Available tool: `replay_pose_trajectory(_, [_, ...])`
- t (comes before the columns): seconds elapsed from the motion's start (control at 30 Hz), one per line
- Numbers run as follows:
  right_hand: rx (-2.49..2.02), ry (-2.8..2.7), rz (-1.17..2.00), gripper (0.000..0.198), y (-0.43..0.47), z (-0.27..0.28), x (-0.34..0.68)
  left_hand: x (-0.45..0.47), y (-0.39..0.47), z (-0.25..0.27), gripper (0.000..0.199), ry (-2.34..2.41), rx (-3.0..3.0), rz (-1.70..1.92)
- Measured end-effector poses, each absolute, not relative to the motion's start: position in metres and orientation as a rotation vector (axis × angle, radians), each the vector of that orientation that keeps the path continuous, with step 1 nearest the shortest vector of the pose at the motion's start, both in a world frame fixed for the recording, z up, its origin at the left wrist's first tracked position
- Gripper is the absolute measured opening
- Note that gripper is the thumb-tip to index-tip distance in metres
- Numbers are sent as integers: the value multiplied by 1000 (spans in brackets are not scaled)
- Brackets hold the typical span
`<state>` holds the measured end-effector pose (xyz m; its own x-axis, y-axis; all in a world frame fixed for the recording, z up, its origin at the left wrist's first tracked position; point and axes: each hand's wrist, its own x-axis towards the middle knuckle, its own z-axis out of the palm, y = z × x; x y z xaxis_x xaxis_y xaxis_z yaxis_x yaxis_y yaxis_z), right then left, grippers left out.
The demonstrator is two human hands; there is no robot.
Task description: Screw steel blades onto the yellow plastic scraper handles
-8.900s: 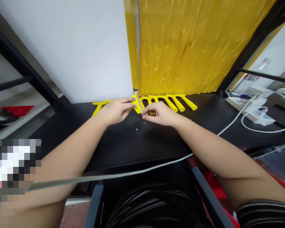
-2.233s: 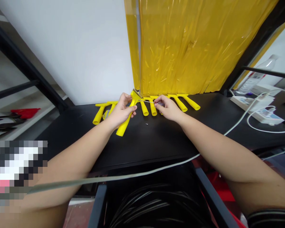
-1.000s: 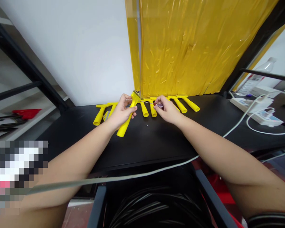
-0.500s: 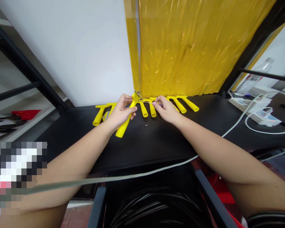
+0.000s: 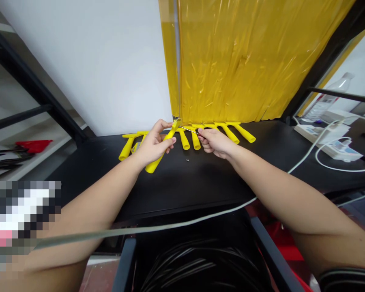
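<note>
My left hand (image 5: 157,142) is wrapped round a yellow plastic scraper (image 5: 154,164), its tubular handle slanting down toward me and its head pointing away. In my right hand (image 5: 215,142) is a screwdriver (image 5: 189,130), whose thin metal shaft reaches left to the scraper's head; my fingers hide its grip. Whether the tip sits in a screw I cannot tell. On the black table (image 5: 182,186) below lies a tiny metal piece, apparently a screw (image 5: 187,160). Several similar yellow scrapers (image 5: 244,133) lie in a row along the back, partly hidden by my hands.
Behind the table stand a white panel (image 5: 109,65) and a yellow film-covered panel (image 5: 231,61). White power strips (image 5: 337,148) and a plastic bottle (image 5: 325,99) are at the right. A pale cable (image 5: 200,220) crosses in front of me. A grey item (image 5: 135,147) lies among the left scrapers.
My right hand has turned and its fingers have closed more fully round the screwdriver. The scraper has tilted slightly in my left hand, its lower end shifting a little up and left.
</note>
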<state>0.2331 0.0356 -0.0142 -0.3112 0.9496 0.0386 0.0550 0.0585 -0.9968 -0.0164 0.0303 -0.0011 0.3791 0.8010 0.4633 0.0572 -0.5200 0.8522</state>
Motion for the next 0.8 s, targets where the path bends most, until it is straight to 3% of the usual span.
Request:
replay_pose_trajectory(0.17, [-1077, -1924, 601, 52, 32, -16, 236, -14, 22, 8, 41, 873, 1812, 1176])
replay_pose_trajectory(0.23, [-1063, -2006, 437, 52, 31, -16, 236, -13, 19, 11, 42, 864, 1761, 1191])
replay_pose_trajectory(0.3, [-1039, -1978, 529, 54, 30, -14, 235, -13, 16, 14, 45, 804, 1728, 1225])
replay_pose_trajectory(0.43, [-910, -1782, 1084, 56, 29, -11, 233, -15, 13, 18, 45, 711, 1775, 1265])
replay_pose_trajectory(0.53, [-783, -1693, 1311, 53, 27, -10, 231, -19, 11, 20, 46, 680, 1832, 1311])
replay_pose_trajectory(0.67, [-719, -1787, 1260, 37, 25, -12, 229, -23, 13, 25, 49, 688, 1859, 1345])
replay_pose_trajectory(0.8, [-890, -2102, 955, 16, 22, -15, 228, -29, 25, 28, 51, 760, 1724, 1431])
